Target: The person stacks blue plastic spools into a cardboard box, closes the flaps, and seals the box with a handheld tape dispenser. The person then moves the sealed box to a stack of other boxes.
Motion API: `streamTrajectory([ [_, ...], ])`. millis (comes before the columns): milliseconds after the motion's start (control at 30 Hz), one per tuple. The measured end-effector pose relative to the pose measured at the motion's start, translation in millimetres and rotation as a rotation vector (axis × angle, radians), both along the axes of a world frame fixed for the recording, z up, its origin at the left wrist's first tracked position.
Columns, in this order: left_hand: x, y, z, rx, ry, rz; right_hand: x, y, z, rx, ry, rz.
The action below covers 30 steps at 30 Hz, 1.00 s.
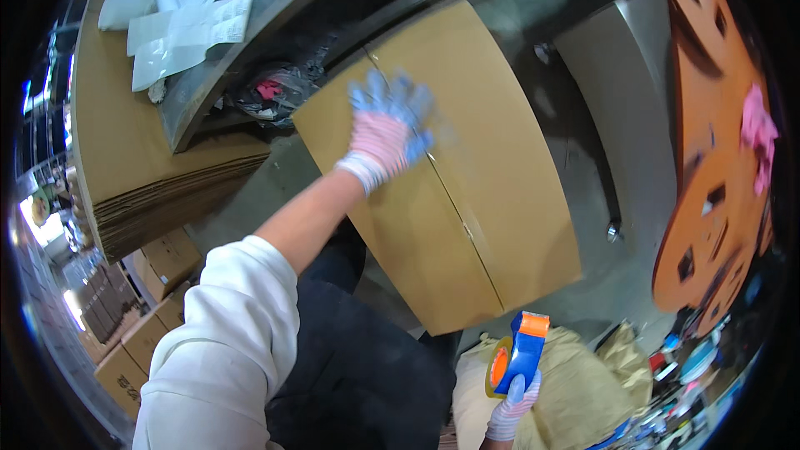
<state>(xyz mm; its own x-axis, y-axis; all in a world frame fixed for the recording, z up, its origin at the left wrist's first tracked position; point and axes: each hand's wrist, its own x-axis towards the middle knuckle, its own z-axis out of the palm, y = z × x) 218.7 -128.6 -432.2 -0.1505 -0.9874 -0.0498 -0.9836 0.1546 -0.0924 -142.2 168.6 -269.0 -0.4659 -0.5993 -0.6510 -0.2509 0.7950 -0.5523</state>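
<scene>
My left hand (384,125), in a striped glove with blue-coated fingers, is spread palm down over the top of a large cardboard box (500,169). Motion blurs its fingers, so firm contact is hard to judge. The box's two flaps meet along a central seam, with a narrow gap along part of it. Gloved the same way, my right hand (515,403) grips a blue and orange tape dispenser (525,350) by its lower end. A roll of tape (498,365) sits on the dispenser, which is held beyond the box's near edge.
A stack of flattened cardboard (181,200) lies at left, beside a metal-edged table (206,87) carrying papers (187,37). Orange slotted panels (700,231) stand at right, with a pink cloth (757,131). Tan sacks (575,381) lie near my right hand. Cartons (140,344) fill the lower left.
</scene>
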Motion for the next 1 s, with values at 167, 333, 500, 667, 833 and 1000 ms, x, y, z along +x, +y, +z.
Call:
streamTrajectory([
  [167,77.7,-80.8,-4.6,0.348,0.303,0.407,112.9,-176.1,3.8,-0.313,-0.135,0.303],
  [333,105.3,-90.5,-18.5,0.502,0.687,0.405,283.2,-424.2,-25.1,-1.059,0.436,0.939],
  [500,135.0,-101.1,-30.5,0.768,0.964,0.566,430.9,-553.3,-11.3,-0.986,0.889,1.1],
  [667,173.5,-4.9,23.2,0.311,1.113,0.657,545.0,-474.8,-8.9,-1.24,0.113,1.345],
  [833,280.4,90.6,105.1,-0.565,1.139,1.123,695.7,-422.7,-14.8,-1.195,-0.301,1.437],
  [1000,386.2,16.5,113.9,-1.126,1.727,1.272,784.8,-442.5,-4.7,-1.199,-0.15,1.765],
])
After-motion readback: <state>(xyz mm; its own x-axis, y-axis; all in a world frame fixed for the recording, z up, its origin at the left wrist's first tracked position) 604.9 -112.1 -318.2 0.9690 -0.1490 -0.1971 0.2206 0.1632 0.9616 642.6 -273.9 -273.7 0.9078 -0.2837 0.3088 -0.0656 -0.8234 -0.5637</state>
